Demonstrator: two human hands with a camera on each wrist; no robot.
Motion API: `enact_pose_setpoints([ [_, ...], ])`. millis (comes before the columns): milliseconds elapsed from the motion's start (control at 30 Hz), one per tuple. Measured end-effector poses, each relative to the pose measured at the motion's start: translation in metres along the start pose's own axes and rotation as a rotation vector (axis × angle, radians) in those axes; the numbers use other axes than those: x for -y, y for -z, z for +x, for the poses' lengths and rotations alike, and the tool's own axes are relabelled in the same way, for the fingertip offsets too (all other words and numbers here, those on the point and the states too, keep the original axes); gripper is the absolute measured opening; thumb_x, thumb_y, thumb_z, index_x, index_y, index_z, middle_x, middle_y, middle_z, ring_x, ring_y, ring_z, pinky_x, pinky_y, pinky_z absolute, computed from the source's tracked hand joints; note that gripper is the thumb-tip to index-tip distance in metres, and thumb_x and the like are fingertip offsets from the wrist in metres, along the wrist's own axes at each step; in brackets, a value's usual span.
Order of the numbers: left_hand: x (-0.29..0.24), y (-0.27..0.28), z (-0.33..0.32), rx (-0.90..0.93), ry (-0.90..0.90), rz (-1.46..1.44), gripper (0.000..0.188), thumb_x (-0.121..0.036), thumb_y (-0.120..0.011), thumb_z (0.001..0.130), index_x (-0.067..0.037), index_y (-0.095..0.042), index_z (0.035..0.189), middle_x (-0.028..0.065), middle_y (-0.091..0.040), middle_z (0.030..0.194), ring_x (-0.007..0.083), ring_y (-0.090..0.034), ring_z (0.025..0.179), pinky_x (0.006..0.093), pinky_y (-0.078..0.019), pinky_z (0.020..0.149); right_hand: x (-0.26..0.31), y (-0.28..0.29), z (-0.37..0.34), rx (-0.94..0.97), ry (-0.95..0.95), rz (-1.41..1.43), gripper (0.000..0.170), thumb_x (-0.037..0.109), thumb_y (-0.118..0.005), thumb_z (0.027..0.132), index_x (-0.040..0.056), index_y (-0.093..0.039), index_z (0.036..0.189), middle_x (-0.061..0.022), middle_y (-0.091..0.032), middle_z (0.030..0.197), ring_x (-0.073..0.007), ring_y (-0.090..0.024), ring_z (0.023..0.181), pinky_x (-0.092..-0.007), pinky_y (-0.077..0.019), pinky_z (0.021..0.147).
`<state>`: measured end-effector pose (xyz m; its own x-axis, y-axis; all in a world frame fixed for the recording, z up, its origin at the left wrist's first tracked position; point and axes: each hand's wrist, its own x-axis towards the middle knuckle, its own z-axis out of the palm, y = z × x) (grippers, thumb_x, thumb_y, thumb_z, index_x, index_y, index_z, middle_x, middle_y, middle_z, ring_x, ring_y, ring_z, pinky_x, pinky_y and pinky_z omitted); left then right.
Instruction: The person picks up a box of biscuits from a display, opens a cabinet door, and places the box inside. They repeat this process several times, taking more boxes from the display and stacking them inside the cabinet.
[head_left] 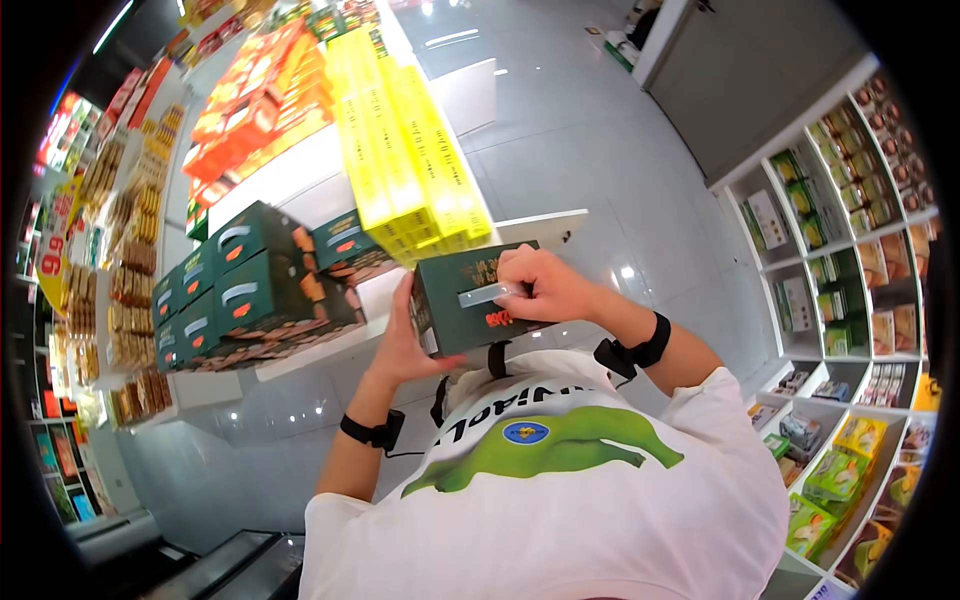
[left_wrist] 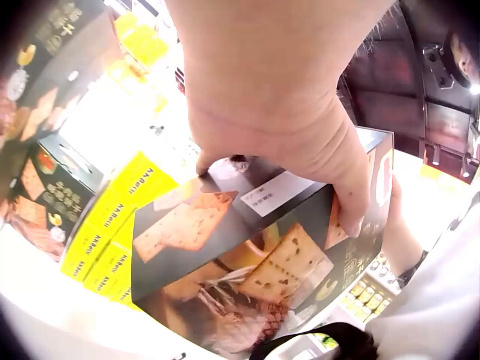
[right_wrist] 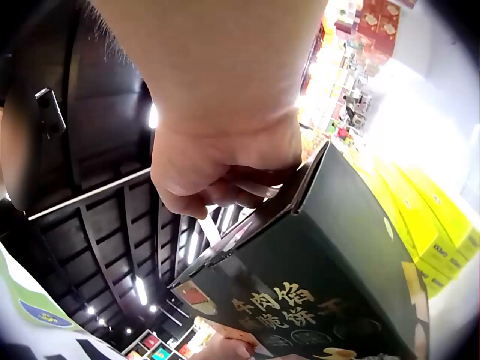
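Observation:
A dark green carton with cracker pictures is held in front of the white shirt. The right hand curls its fingers round the pale strap handle on the carton's top. Against the carton's left side lies the left hand, thumb and fingers spread along it. In the left wrist view the left hand spans a face of the carton, thumb and fingertips on its surface. The right wrist view shows the right hand with bent fingers above the carton.
Matching green cartons stand stacked at the left on a white display table. Yellow boxes and orange boxes lie beyond. Stocked shelves line the right side, and a grey door is at the back right.

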<state>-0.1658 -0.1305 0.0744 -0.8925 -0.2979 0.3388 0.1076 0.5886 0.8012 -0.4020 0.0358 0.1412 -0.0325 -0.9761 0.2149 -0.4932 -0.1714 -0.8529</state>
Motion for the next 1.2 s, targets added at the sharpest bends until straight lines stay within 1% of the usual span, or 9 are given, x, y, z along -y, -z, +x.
enact_pose_setpoints([
  [167,-0.041,-0.084,0.061,-0.015,-0.018,-0.115,0.13,-0.033,-0.095,0.054,0.001,-0.019,0.153,0.0213,-0.037,0.148,0.0334,-0.04,0.138,0.0422,-0.0324,0.115,0.005,0.086,-0.099,-0.412,0.03,0.113,0.027,0.02,-0.072,0.084,0.0084,-0.063,0.107,-0.0074,-0.064,0.103,-0.0221,-0.057,0.101,-0.0336,-0.0448,0.087],
  [267,-0.06,-0.129,0.091,0.029,-0.014,-0.083,0.131,-0.035,-0.095,0.055,0.001,-0.018,0.154,0.0209,-0.037,0.148,0.0327,-0.04,0.138,0.0422,-0.0327,0.115,-0.076,0.13,-0.19,-0.596,-0.197,0.199,0.039,0.027,-0.063,0.092,0.0081,-0.06,0.127,-0.01,-0.062,0.124,-0.0218,-0.056,0.112,-0.0354,-0.0426,0.099],
  [333,-0.069,-0.161,0.108,0.012,0.026,-0.108,0.132,-0.035,-0.095,0.055,0.001,-0.016,0.154,0.0201,-0.039,0.148,0.0315,-0.041,0.137,0.0421,-0.033,0.114,-0.165,0.123,-0.27,-0.589,-0.511,0.173,0.045,0.034,-0.056,0.097,0.0062,-0.057,0.132,-0.0139,-0.06,0.131,-0.0269,-0.056,0.118,-0.0385,-0.042,0.103],
  [433,-0.082,-0.202,0.132,0.032,0.106,-0.228,0.133,-0.036,-0.095,0.055,0.0,-0.016,0.155,0.019,-0.041,0.147,0.0301,-0.042,0.136,0.0419,-0.0333,0.114,-0.293,0.047,-0.405,-0.142,-0.96,0.018,0.057,0.048,-0.048,0.099,0.0044,-0.058,0.134,-0.0206,-0.056,0.139,-0.0356,-0.051,0.13,-0.0433,-0.04,0.108],
  [600,-0.087,-0.241,0.163,0.05,0.09,-0.228,0.132,-0.034,-0.096,0.056,-0.001,-0.016,0.155,0.0176,-0.044,0.145,0.0293,-0.044,0.135,0.0415,-0.0341,0.113,-0.306,-0.062,-0.489,0.117,-1.124,0.315,0.049,0.043,-0.049,0.098,0.01,-0.064,0.131,-0.0196,-0.059,0.136,-0.0346,-0.055,0.126,-0.041,-0.041,0.108],
  [700,-0.081,-0.256,0.191,0.057,0.108,-0.212,0.13,-0.033,-0.096,0.056,-0.002,-0.016,0.155,0.0167,-0.045,0.144,0.0291,-0.045,0.134,0.0411,-0.0348,0.113,-0.318,-0.054,-0.499,0.081,-1.354,0.315,0.048,0.044,-0.05,0.097,0.0121,-0.064,0.131,-0.0215,-0.063,0.13,-0.0343,-0.06,0.12,-0.0419,-0.0459,0.101],
  [933,-0.03,-0.312,0.293,0.027,0.225,-0.316,0.13,-0.029,-0.095,0.056,-0.003,-0.015,0.155,0.0155,-0.042,0.144,0.0275,-0.043,0.134,0.0399,-0.0356,0.113,-0.31,0.034,-0.497,-0.218,-1.376,0.685,0.057,0.048,-0.046,0.097,0.0013,-0.066,0.122,-0.0268,-0.067,0.117,-0.0419,-0.063,0.109,-0.046,-0.0477,0.096],
  [1067,0.0,-0.342,0.371,-0.04,0.204,-0.345,0.125,-0.024,-0.093,0.059,-0.004,-0.015,0.155,0.0156,-0.04,0.146,0.0279,-0.043,0.134,0.0404,-0.0362,0.113,-0.392,0.077,-0.543,-0.154,-1.455,0.119,0.052,0.044,-0.046,0.097,0.0007,-0.068,0.116,-0.0288,-0.067,0.11,-0.0443,-0.063,0.104,-0.049,-0.0476,0.094],
  [1200,0.024,-0.359,0.438,-0.096,0.243,-0.261,0.126,-0.023,-0.094,0.059,-0.007,-0.015,0.156,0.016,-0.038,0.147,0.0284,-0.041,0.136,0.0412,-0.0347,0.114,-0.376,0.187,-0.488,-0.191,-1.586,-0.208,0.041,0.038,-0.047,0.097,0.0043,-0.07,0.105,-0.0321,-0.066,0.098,-0.0471,-0.063,0.096,-0.0526,-0.0471,0.09],
])
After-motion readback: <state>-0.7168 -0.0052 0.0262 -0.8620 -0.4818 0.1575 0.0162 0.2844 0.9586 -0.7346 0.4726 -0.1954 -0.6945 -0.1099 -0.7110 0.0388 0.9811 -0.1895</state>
